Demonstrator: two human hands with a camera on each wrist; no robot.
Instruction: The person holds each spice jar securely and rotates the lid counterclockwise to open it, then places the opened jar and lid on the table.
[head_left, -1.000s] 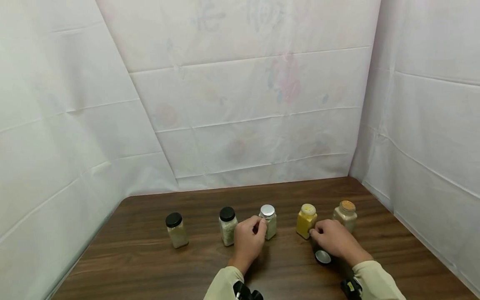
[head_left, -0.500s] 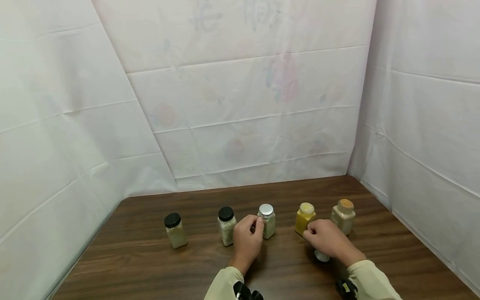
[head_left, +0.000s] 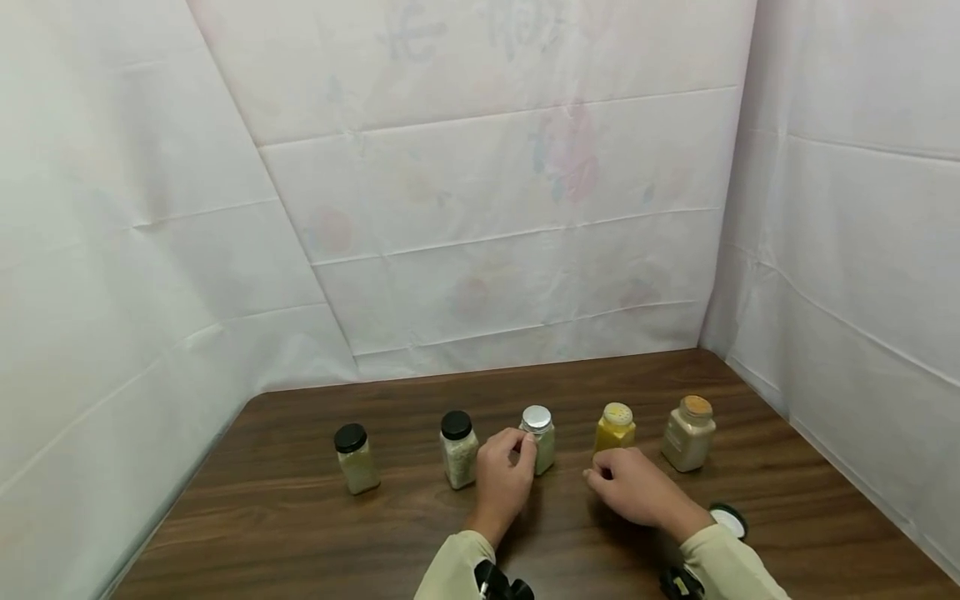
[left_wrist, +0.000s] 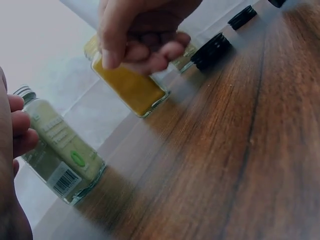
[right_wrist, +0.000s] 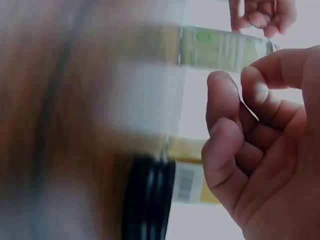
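Observation:
My left hand [head_left: 504, 479] stays beside the green-filled jar with a silver cap [head_left: 537, 437], its fingertips right at the cap's edge, fingers loosely bent. In the left wrist view the jar [left_wrist: 62, 150] stands upright on the table, with a barcode label. My right hand [head_left: 641, 487] hovers in front of the yellow spice jar [head_left: 615, 425], which has a yellow perforated top. Its fingers are loosely curled with nothing between them, as the right wrist view shows. A black lid [head_left: 727, 521] lies by the right sleeve. Two black lids, one nearer [left_wrist: 210, 50], appear in the left wrist view.
A jar with an orange-brown top [head_left: 688, 433] stands at the right. To the left are two black-capped jars, one near my left hand [head_left: 458, 450] and one farther out [head_left: 357, 460]. White sheets [head_left: 487, 208] hang around the brown wooden table [head_left: 300, 533].
My right hand has moved left, in front of the yellow jar. The lid seen below it earlier is now hidden, and one shows by the right sleeve. The left hand has stayed in place.

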